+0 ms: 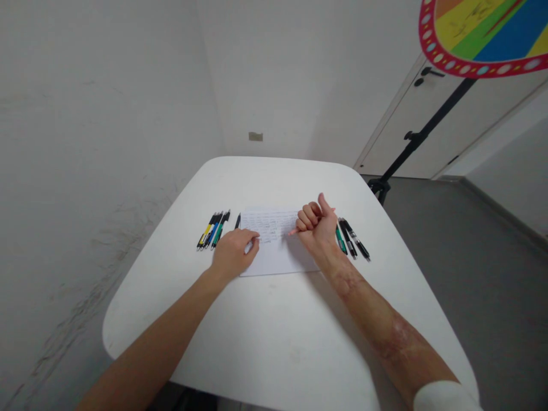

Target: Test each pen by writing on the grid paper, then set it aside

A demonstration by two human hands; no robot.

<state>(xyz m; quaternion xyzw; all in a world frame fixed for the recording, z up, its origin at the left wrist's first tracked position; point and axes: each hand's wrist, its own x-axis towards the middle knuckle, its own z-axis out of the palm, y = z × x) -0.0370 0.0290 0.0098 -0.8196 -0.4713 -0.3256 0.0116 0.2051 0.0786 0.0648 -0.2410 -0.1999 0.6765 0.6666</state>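
A sheet of white paper (278, 251) with faint handwriting lies in the middle of the white table (265, 337). My left hand (233, 253) rests on the paper's left edge, fingers curled down onto it. My right hand (315, 227) is closed in a fist around an orange pen (293, 231), its tip pointing left onto the paper. Several pens (213, 230) lie in a row left of the paper. Three more pens (351, 240) lie right of my right hand.
The table stands against a white wall on the left. Behind it to the right stands a black stand (411, 142) carrying a colourful wheel (488, 34), in front of a door (445, 131). Grey floor lies to the right.
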